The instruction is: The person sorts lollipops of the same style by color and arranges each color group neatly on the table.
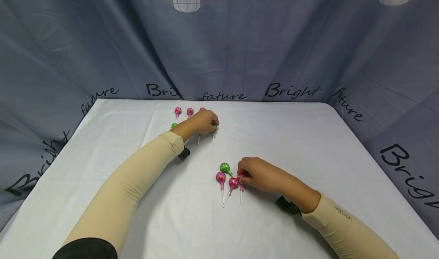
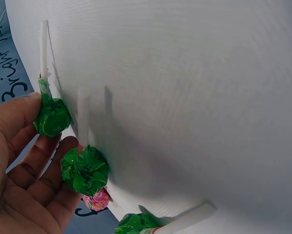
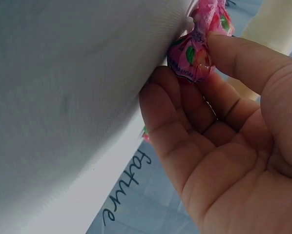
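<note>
At the far part of the table my left hand (image 1: 205, 121) pinches a green-wrapped lollipop (image 2: 53, 116) between thumb and fingers, its white stick pointing away from the palm. Another green lollipop (image 2: 85, 170) lies beside those fingers, and a third green lollipop (image 2: 136, 223) is at the bottom of the left wrist view. Nearer the front, my right hand (image 1: 258, 174) pinches a pink-wrapped lollipop (image 3: 192, 58) by its head. Just left of it lie a green lollipop (image 1: 225, 168) and two pink ones, a left pink lollipop (image 1: 221, 177) and a middle pink lollipop (image 1: 233, 182).
Behind my left hand, pink lollipops stand in a row, among them a leftmost pink lollipop (image 1: 178, 110) and its neighbour pink lollipop (image 1: 190, 111). My left forearm partly covers the far group. A white cloth (image 1: 291, 137) covers the table, and a grey-blue curtain (image 1: 240, 49) hangs behind.
</note>
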Action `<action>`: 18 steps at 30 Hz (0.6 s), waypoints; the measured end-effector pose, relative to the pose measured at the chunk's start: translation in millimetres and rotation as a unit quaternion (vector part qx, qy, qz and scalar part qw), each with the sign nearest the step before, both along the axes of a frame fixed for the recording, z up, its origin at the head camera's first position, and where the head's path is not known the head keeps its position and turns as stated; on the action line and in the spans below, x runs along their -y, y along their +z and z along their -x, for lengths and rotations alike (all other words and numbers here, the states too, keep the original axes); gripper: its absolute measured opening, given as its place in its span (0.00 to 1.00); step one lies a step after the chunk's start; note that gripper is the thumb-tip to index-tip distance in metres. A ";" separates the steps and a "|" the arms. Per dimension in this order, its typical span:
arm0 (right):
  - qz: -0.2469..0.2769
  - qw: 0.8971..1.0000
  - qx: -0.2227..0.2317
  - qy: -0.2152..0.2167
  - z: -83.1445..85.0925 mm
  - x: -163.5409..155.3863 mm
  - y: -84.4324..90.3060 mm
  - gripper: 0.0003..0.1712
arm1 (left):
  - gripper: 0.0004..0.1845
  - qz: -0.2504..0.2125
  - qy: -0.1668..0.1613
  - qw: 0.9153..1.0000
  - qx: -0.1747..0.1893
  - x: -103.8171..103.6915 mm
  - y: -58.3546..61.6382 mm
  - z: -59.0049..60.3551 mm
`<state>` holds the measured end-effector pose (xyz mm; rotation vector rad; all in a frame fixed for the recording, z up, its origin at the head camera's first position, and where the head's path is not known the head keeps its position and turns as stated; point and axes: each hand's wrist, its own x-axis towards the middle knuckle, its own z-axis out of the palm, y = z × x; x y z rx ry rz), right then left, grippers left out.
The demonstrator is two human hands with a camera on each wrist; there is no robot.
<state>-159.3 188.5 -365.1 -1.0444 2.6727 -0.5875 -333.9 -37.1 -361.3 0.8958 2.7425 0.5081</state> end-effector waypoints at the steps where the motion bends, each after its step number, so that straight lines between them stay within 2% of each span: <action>1: 0.000 1.000 0.001 0.000 -0.1 0.1 0.2 0.09 | 0.09 0.000 0.001 1.000 0.000 0.2 -0.3 0.2; 6: -0.003 1.000 0.000 -0.003 -0.5 0.5 0.8 0.09 | 0.09 -0.005 0.002 1.000 0.002 0.9 -1.6 0.8; 12: -0.006 1.000 0.004 -0.006 0.1 0.8 1.1 0.09 | 0.13 -0.016 -0.018 0.999 -0.022 2.1 -1.6 -2.2; 15: -0.007 1.000 0.007 -0.007 0.4 0.7 1.3 0.09 | 0.14 -0.032 -0.020 0.999 -0.034 2.6 1.3 -10.3; 18: -0.007 1.000 0.009 -0.008 0.9 0.7 1.9 0.09 | 0.15 -0.056 -0.019 0.997 -0.043 3.9 5.5 -26.5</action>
